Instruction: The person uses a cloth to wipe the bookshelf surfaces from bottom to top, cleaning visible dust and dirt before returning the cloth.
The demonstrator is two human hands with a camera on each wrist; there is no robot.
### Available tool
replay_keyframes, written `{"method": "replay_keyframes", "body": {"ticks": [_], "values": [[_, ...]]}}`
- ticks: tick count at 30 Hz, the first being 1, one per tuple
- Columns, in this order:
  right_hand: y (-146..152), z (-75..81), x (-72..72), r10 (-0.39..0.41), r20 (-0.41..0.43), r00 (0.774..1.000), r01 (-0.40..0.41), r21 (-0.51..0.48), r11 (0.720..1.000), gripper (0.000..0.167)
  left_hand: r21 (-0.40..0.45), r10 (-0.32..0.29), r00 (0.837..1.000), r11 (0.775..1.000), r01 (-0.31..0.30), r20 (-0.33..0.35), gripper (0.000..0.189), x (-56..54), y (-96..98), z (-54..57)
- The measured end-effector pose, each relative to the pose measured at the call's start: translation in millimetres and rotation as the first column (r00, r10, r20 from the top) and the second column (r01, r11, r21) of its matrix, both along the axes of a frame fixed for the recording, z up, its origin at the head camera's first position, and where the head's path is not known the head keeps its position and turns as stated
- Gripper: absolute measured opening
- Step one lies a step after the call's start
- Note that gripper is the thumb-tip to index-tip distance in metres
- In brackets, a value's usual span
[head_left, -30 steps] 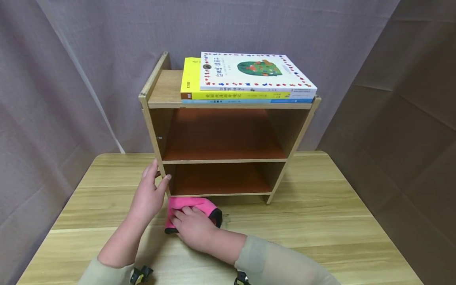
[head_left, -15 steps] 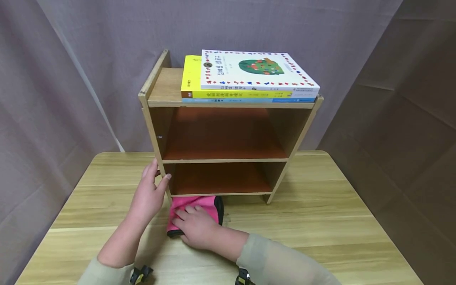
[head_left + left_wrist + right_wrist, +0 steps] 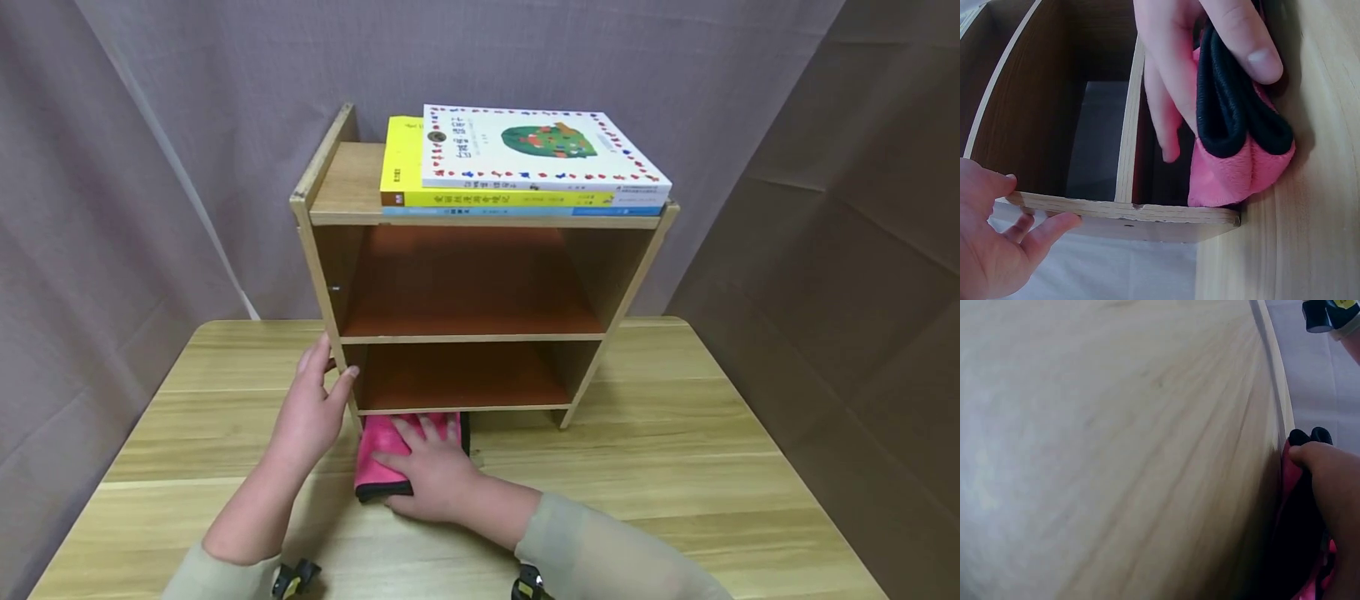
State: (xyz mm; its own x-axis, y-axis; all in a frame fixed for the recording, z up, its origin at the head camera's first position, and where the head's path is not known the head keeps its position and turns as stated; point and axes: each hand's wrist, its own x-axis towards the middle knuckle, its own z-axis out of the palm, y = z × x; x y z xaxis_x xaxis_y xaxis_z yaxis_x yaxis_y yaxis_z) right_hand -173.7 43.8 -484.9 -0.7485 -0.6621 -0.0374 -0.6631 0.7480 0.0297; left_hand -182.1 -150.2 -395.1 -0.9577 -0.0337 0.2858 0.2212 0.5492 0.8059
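Observation:
A small wooden bookshelf [image 3: 472, 339] stands on the table. My left hand [image 3: 309, 412] grips the front edge of its left side panel; in the left wrist view the same hand [image 3: 991, 231] has its digits on both faces of the panel. A folded pink cloth [image 3: 381, 468] with black trim lies at the gap under the lowest board, at the left. Its far part is hidden beneath that board. My right hand [image 3: 438, 475] rests on the cloth, fingers spread and pointing toward the gap, thumb at the near edge. The left wrist view shows the cloth [image 3: 1229, 175] in thick folds.
Several books are stacked flat on top of the bookshelf, a white picture book [image 3: 547, 150] uppermost and a yellow book [image 3: 401, 162] beneath it. The wooden table [image 3: 675, 467] is bordered by grey curtains [image 3: 187, 167] at the back and sides.
The right hand has moved slightly right on the cloth, and its fingers have spread and straightened. The cloth now lies flatter and squarer at the gap. The left hand has stayed on the panel.

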Motion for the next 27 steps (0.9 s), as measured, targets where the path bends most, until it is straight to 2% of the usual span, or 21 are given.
{"method": "replay_keyframes", "body": {"ticks": [7, 15, 18, 22, 27], "values": [[2.8, -0.6, -4.0, -0.04, 0.058, 0.998, 0.04, -0.008, 0.999, 0.06, 0.001, -0.002, 1.0, 1.0, 0.002, -0.008, 0.054, -0.1, 0.3, 0.2], [4.1, 4.1, -14.1, 0.049, -0.043, 0.998, -0.045, 0.096, 0.994, 0.055, 0.002, -0.004, 1.0, 1.0, 0.004, 0.005, 0.056, 0.9, -0.1, 1.2], [5.9, 3.9, -15.9, 0.076, -0.07, 0.995, -0.07, 0.092, 0.993, 0.056, 0.004, -0.007, 1.0, 1.0, 0.007, 0.005, 0.057, 0.6, 0.1, 1.4], [8.3, 3.7, -16.7, 0.084, -0.09, 0.992, -0.078, 0.069, 0.995, 0.048, 0.008, -0.007, 1.0, 1.0, 0.007, 0.007, 0.057, 0.4, -0.4, 1.7], [8.3, 4.3, -18.1, 0.085, -0.083, 0.993, -0.079, 0.071, 0.994, 0.045, 0.008, -0.007, 1.0, 1.0, 0.007, 0.013, 0.057, 0.2, -0.4, 1.1]]}}
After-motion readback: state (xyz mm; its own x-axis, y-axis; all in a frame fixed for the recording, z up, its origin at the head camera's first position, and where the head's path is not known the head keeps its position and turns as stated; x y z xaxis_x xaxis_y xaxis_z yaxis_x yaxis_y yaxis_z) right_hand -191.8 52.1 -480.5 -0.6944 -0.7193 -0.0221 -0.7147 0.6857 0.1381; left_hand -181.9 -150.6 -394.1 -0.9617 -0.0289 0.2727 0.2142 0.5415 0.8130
